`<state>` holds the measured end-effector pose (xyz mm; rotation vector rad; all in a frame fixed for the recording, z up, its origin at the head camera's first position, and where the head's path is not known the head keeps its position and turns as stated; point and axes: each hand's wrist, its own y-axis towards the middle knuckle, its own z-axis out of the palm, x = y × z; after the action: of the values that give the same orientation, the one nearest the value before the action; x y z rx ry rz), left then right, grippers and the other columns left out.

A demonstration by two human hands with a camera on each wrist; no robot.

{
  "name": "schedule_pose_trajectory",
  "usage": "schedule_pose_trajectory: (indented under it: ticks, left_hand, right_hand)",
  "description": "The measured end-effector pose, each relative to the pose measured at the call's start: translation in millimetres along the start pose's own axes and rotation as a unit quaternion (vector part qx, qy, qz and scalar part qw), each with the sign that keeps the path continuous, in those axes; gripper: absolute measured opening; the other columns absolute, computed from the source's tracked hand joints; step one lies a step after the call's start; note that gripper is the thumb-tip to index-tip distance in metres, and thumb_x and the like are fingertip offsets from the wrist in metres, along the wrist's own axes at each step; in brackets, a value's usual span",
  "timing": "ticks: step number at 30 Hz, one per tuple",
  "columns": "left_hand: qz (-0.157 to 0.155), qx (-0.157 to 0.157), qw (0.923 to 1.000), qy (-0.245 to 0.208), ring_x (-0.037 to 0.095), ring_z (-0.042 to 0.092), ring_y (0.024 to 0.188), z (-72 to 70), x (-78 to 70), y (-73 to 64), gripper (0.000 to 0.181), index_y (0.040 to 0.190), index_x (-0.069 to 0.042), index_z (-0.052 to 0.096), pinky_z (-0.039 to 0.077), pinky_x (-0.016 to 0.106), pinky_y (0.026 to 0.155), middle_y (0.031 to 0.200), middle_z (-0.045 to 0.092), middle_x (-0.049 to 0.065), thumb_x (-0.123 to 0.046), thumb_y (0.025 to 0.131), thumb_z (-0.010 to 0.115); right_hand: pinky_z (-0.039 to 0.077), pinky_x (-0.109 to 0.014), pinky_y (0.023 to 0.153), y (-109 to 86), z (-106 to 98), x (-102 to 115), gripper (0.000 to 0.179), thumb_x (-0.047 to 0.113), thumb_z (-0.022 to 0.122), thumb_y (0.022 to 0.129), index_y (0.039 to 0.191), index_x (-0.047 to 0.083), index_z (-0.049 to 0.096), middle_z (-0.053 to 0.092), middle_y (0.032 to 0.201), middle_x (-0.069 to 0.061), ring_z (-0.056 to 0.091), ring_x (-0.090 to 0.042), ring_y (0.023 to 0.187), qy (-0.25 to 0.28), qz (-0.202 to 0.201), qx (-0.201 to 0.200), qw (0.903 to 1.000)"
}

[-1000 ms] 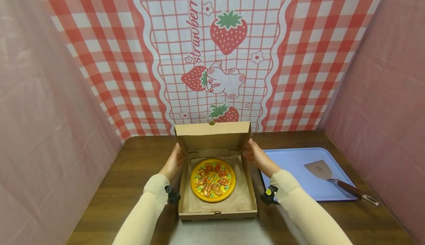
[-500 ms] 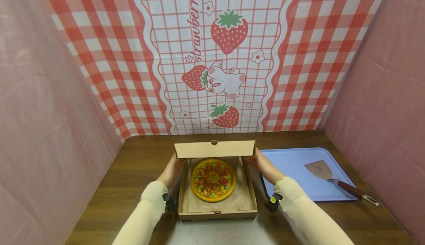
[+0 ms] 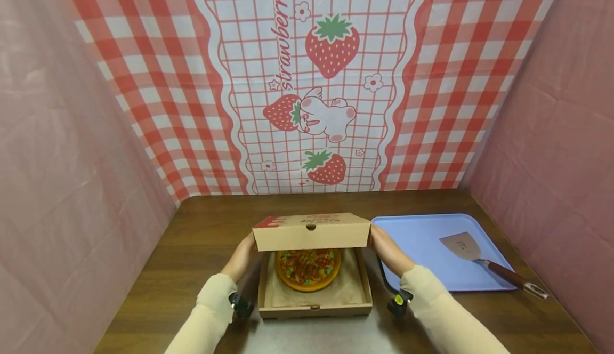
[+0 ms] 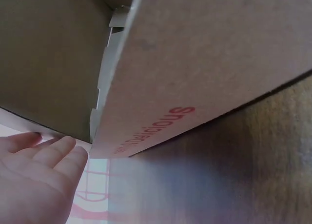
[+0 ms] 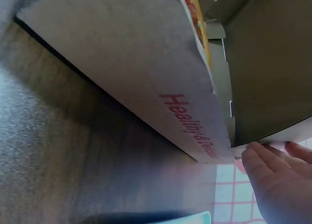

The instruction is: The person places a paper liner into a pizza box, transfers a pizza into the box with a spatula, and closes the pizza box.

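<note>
A cardboard pizza box (image 3: 336,310) stands at the middle of the table's near side, its lid (image 3: 283,238) tilted half down over the base. Inside, on brown paper, lies a toy-looking pizza (image 3: 308,276) with a yellow rim, its far part hidden by the lid. At the lid's left side is my left hand (image 3: 241,256); its fingers (image 4: 56,153) reach along the lid's outer face, nearly straight. My right hand (image 3: 387,246) mirrors it on the right side, with extended fingers (image 5: 261,158) against the lid. Red "Healthy & Delicious" lettering shows on the box's side wall.
To the right, a light blue tray (image 3: 422,236) lies on the wooden table (image 3: 192,247). A metal spatula (image 3: 462,246) with a dark handle rests on it, the handle overhanging the tray's corner. A strawberry-print checked cloth (image 3: 168,77) hangs behind; pink cloth walls flank the sides.
The lid has swung forward and down from nearly upright, now showing its printed top and covering the pizza's far part. Both hands have moved with it, toward me. Tray and spatula stayed put.
</note>
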<state>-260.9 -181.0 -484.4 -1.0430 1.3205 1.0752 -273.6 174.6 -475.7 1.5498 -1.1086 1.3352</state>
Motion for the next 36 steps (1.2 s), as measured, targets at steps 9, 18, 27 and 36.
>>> schedule_pose_trajectory:
  ticks: [9, 18, 27, 36]
  left_hand:
    - [0.019, -0.016, 0.9865, 0.162, 0.046, 0.027, 0.143, -4.4, -3.1, -17.5, 0.049, 0.146, 0.015, 0.031, 0.023, 0.057, 0.117, 0.152, 0.032, 0.032, -0.014, 0.106, 0.022]
    - [0.016, -0.011, 0.9926, 0.120, 0.041, 0.030, 0.144, -2.5, -4.3, -30.8, 0.051, 0.148, 0.007, 0.035, 0.024, 0.055, 0.117, 0.154, 0.035, 0.025, -0.025, 0.108, 0.030]
    - [0.011, 0.074, 0.9958, 0.053, 0.040, 0.027, 0.144, -14.3, -6.9, -51.7, 0.061, 0.154, 0.001, 0.024, 0.025, 0.051, 0.116, 0.159, 0.026, 0.022, -0.039, 0.108, 0.022]
    - [0.012, 0.108, 0.9878, 0.112, 0.042, 0.025, 0.146, -16.5, -3.7, -59.2, 0.079, 0.157, -0.006, 0.019, 0.034, 0.039, 0.113, 0.161, 0.021, 0.022, -0.026, 0.095, 0.064]
  right_hand:
    - [0.023, -0.047, 0.117, -11.0, 2, 3, 0.062, 0.042, 0.035, 0.106, 0.153, 0.003, 0.028, 0.030, 0.159, -0.016, 0.025, -0.031, 0.146, -0.030, 0.031, -0.026, 0.9987]
    - [0.039, -0.033, 0.107, -26.4, 1, 8, 0.059, 0.039, 0.041, 0.104, 0.153, 0.007, 0.032, 0.036, 0.156, -0.015, 0.045, -0.016, 0.133, -0.038, 0.038, -0.030, 0.9981]
    - [0.035, -0.038, 0.113, -37.4, -8, 8, 0.059, 0.037, 0.034, 0.106, 0.155, 0.005, 0.025, 0.027, 0.160, -0.018, 0.037, -0.030, 0.141, -0.051, -0.001, 0.048, 0.9976]
    - [0.035, -0.046, 0.112, -49.9, -7, 11, 0.063, 0.026, 0.049, 0.102, 0.155, 0.002, 0.023, 0.028, 0.158, -0.022, 0.030, -0.043, 0.143, -0.150, -0.029, 0.085, 0.9846]
